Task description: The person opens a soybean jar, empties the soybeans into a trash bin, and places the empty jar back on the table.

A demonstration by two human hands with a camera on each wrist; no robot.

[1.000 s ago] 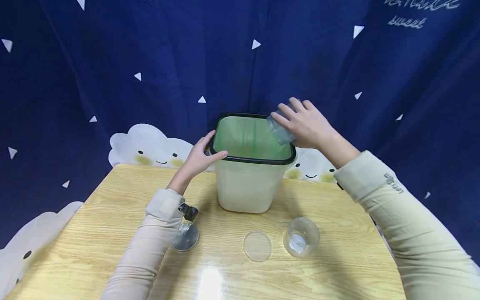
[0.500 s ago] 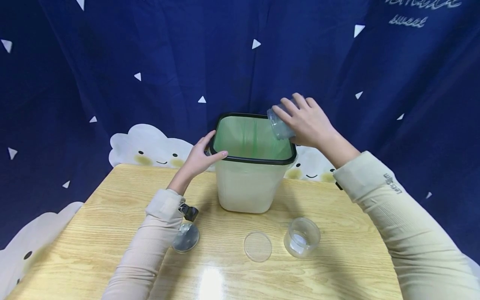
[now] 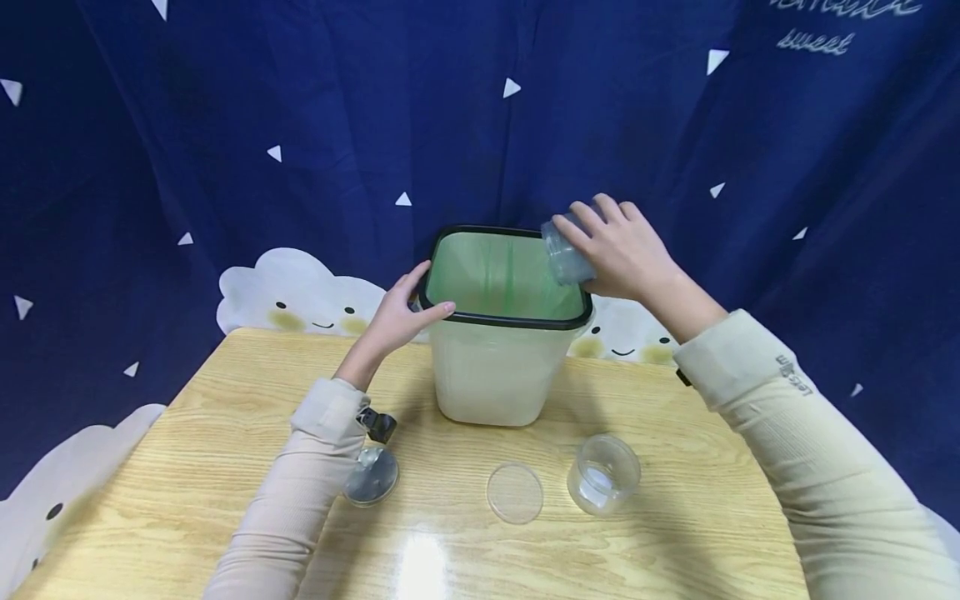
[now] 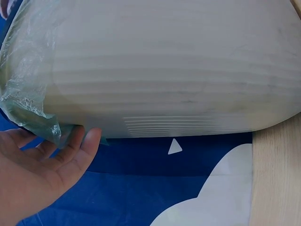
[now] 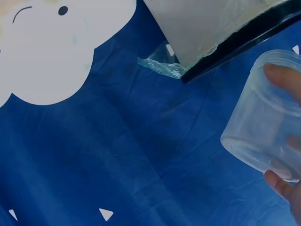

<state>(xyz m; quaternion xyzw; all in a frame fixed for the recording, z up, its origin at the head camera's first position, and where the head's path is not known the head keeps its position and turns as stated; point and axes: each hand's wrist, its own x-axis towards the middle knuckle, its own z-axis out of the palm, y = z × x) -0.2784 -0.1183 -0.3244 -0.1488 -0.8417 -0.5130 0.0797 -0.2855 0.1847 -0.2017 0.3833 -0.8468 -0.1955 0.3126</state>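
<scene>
A whitish trash bin (image 3: 495,375) with a black rim and a thin green bag lining it stands upright at the table's back. My left hand (image 3: 396,315) grips its left front corner, thumb over the rim; in the left wrist view, bent fingers (image 4: 70,153) lie by the bag's folded edge. My right hand (image 3: 622,252) holds a clear plastic jar (image 3: 564,254) tilted, its mouth toward the bin, above the right part of the opening. The right wrist view shows the jar (image 5: 261,122) see-through, with no contents visible, and fingers around it.
On the wooden table (image 3: 262,400) stands a second clear jar (image 3: 603,475), right of a clear round lid (image 3: 514,493). A silvery round lid (image 3: 372,477) lies beside my left forearm. A dark blue curtain (image 3: 337,108) hangs behind the table.
The jar in my right hand rose slightly and levelled, then dropped a little and shifted right. My left hand and the bin have kept their place.
</scene>
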